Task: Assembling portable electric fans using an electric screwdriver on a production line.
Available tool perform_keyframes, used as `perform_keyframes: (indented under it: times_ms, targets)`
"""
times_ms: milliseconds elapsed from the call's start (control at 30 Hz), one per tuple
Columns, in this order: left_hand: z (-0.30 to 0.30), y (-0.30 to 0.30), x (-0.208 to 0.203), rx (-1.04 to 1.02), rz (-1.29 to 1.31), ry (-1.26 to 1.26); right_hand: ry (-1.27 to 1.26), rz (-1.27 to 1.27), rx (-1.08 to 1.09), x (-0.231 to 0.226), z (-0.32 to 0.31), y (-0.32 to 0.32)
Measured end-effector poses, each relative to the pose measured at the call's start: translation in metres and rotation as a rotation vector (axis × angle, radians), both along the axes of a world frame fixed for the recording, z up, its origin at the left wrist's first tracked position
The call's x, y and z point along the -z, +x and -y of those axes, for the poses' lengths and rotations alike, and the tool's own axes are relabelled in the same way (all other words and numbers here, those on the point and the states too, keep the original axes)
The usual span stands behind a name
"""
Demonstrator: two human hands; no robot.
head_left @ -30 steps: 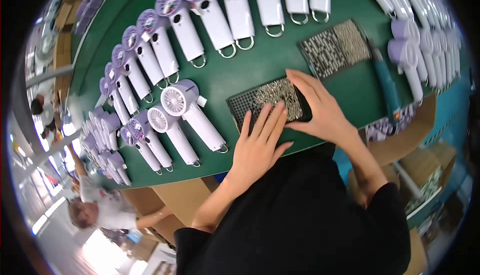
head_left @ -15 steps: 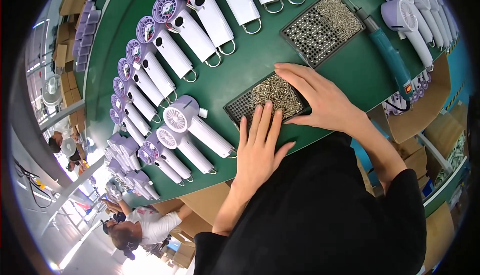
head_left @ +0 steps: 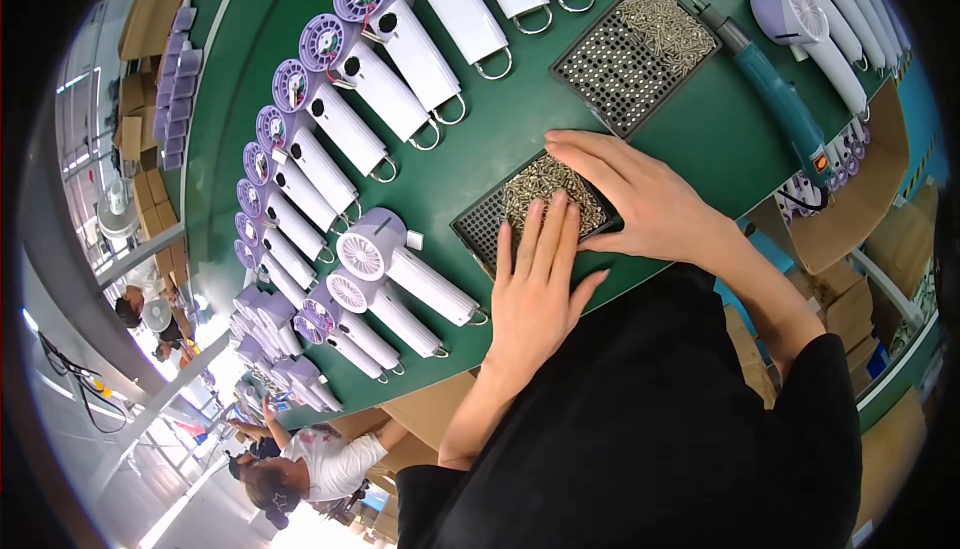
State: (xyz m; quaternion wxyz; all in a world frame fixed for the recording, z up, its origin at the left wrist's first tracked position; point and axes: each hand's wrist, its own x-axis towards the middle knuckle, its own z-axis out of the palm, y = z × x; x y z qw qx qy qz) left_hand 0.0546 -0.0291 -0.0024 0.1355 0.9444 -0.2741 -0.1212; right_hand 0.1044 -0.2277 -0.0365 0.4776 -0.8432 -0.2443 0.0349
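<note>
Centre: black tray [head_left: 477, 226] of small screws [head_left: 540, 179]; person's left hand [head_left: 530, 304], fingers over screws; right hand [head_left: 655, 211] around its right end. Upper right: second tray [head_left: 612, 66], teal power screwdriver [head_left: 783, 94]. Upper left: white-and-lilac handheld fans [head_left: 416, 59].

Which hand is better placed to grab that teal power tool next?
Probably the right hand: it is at the right end of the nearer black tray, closer to the teal tool. The left hand is farther away, its fingers over the screws.

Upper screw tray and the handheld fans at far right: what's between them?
A teal electric screwdriver, lying on the green tabletop; head view shows it.
</note>
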Motion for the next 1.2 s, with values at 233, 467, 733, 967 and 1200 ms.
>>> perform_keyframes:
  times_ms: [233, 467, 733, 967, 1200]
  targets:
    - [-0.019, -0.02, -0.006, -0.028, -0.062, -0.002, -0.029, 0.02, -0.009, 0.001, 0.001, 0.001]
    - [0.003, -0.011, -0.004, 0.042, -0.023, -0.075, -0.041, 0.028, 0.006, 0.002, -0.002, 0.0]
    - [-0.016, -0.008, -0.003, -0.052, -0.025, -0.072, -0.036, 0.023, 0.003, 0.003, 0.0, 0.0]
    - [-0.024, -0.016, -0.003, -0.002, -0.034, -0.167, -0.054, 0.024, -0.007, 0.001, 0.0, 0.001]
    - [0.008, 0.03, -0.004, -0.012, 0.03, -0.199, -0.005, 0.042, 0.011, 0.001, -0.001, 0.0]
